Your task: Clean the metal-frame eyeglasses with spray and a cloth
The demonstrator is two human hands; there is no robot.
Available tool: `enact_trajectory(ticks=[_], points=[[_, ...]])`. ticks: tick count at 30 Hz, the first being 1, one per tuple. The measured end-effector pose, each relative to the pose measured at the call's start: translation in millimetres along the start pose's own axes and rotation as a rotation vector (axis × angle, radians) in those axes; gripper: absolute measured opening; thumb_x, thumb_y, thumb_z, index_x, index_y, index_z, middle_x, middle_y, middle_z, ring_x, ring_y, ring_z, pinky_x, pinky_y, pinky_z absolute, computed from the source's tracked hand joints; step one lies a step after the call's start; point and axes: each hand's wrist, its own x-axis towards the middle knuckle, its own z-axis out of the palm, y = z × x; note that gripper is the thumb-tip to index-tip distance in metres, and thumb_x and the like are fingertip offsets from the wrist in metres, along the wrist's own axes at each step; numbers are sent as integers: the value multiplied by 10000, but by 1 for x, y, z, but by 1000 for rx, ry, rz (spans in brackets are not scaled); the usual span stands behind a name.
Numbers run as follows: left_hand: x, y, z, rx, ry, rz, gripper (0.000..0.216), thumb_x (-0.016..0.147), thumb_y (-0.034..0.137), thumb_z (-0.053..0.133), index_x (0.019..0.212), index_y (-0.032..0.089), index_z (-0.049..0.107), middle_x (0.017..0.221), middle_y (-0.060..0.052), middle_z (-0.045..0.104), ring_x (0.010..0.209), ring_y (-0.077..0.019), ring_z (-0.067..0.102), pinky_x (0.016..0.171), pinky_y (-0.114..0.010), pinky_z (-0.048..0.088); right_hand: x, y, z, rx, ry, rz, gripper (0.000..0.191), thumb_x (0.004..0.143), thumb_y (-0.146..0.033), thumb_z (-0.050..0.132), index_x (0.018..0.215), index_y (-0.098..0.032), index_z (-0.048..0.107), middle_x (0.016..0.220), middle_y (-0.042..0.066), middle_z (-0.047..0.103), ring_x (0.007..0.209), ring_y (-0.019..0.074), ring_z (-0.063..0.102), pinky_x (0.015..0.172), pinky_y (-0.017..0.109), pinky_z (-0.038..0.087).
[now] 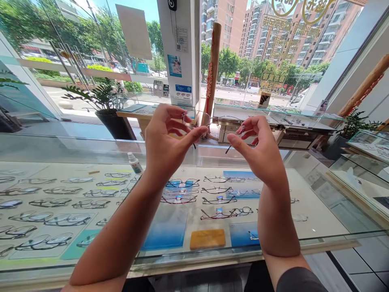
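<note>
A pair of thin-framed eyeglasses (228, 117) is held up in front of me, above the far side of the glass display case (313, 178). My left hand (170, 134) pinches one side of the frame between thumb and fingers. On the other side, the fingers of my right hand (258, 142) are closed on the frame near its hinge. Dark temple tips point down below both hands. Parts of the frame are hidden behind my fingers. Under the glass lie rows of eyeglasses (101, 192), below my forearms.
A small white spray bottle (134, 163) stands left of my left wrist. An orange-yellow case (207, 239) lies near the counter's front edge. Beyond are a potted plant (112, 117), a wooden post (213, 69), another display counter (304, 123) and large windows.
</note>
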Motion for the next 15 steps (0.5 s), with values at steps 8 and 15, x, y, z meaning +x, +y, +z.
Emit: enact_trajectory(ticks=[8, 15], points=[[0, -8, 2, 16, -44, 10, 513, 831, 546, 967, 1150, 297, 653, 1083, -41, 793, 816, -185, 747, 658, -353, 580, 1, 8, 0, -59, 56, -15, 443, 936, -592, 797, 1154, -301, 544, 1206, 48, 765, 1010, 227, 716, 808, 410, 546], [-3, -8, 4, 80, 10, 27, 505, 851, 591, 952, 1180, 312, 690, 1183, -50, 763, 861, -198, 739, 712, -382, 584, 1, 10, 1, -56, 60, -19, 435, 960, -601, 783, 1161, -295, 549, 1240, 64, 776, 1061, 240, 734, 849, 423, 556]])
